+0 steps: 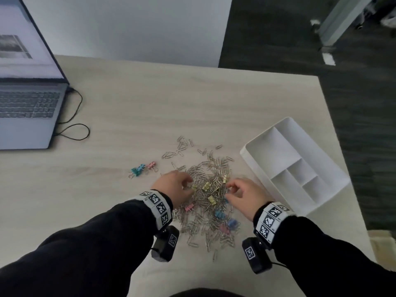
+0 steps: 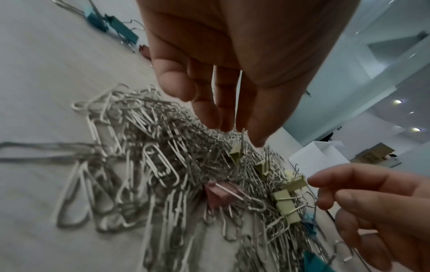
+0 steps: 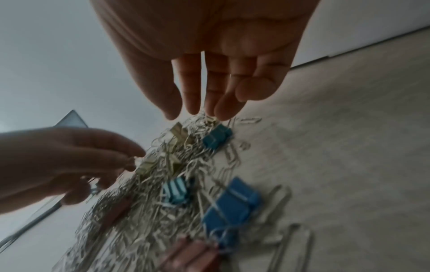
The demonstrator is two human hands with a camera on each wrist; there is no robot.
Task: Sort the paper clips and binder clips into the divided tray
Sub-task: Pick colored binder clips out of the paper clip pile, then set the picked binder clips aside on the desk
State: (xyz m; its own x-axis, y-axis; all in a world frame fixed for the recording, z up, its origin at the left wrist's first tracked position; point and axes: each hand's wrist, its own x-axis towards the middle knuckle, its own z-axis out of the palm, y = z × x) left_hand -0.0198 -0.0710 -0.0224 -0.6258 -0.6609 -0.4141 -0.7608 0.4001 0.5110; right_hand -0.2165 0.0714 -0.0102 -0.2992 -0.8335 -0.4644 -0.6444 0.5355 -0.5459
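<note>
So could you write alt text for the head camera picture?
Two hands, left hand and right hand, reach into a pile of paper clips mixed with coloured binder clips on a table; an empty divided tray sits right, a laptop far left.

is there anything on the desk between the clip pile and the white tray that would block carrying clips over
Nothing visible does. The divided tray sits just right of the clip pile, with only bare desk between them. Its compartments look empty. The right hand hovers at the pile's tray-side edge, the left hand opposite.

Black sleeves [image 1: 96, 243] on both arms; white wristbands [image 1: 157, 205] with black square-pattern tags — under each wrist hangs a black camera [image 1: 166, 245], also tagged.
</note>
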